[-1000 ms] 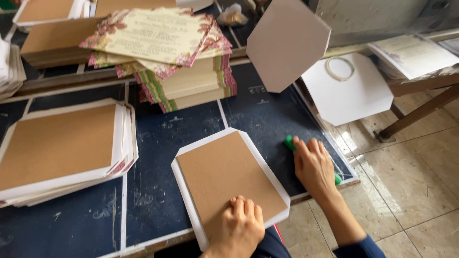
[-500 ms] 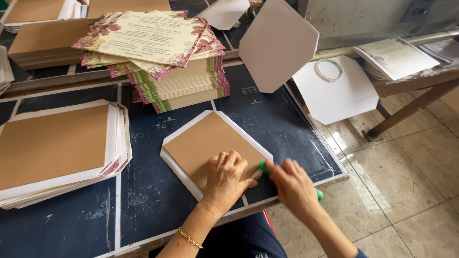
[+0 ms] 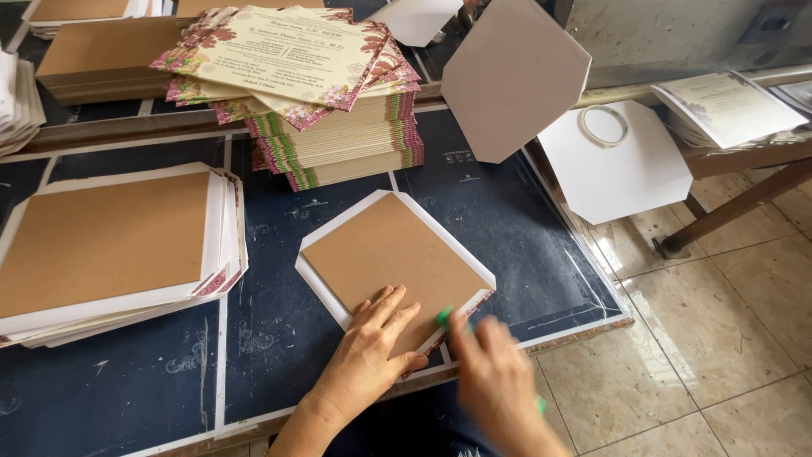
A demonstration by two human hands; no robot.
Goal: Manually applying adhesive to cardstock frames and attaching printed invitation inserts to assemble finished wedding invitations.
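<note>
A brown board with white paper flaps (image 3: 391,254) lies tilted on the dark blue table (image 3: 516,228). My left hand (image 3: 370,349) presses flat on the board's near corner, fingers spread. My right hand (image 3: 497,381) is blurred just to the right of it, at the board's near right edge, gripping a green tool (image 3: 445,317) whose tip touches the folded flap. A floral pattern shows along that folded edge.
A stack of finished brown boards (image 3: 110,245) sits at the left. A tall pile of floral printed cards (image 3: 313,93) stands behind. White cut sheets (image 3: 516,76) lean at the back right, one bearing a tape ring (image 3: 604,124). Tiled floor (image 3: 719,338) lies right of the table edge.
The board has been turned and slid nearer the table's front. My right hand with the green tool moved left along its near edge, and my left hand shifted onto the near corner.
</note>
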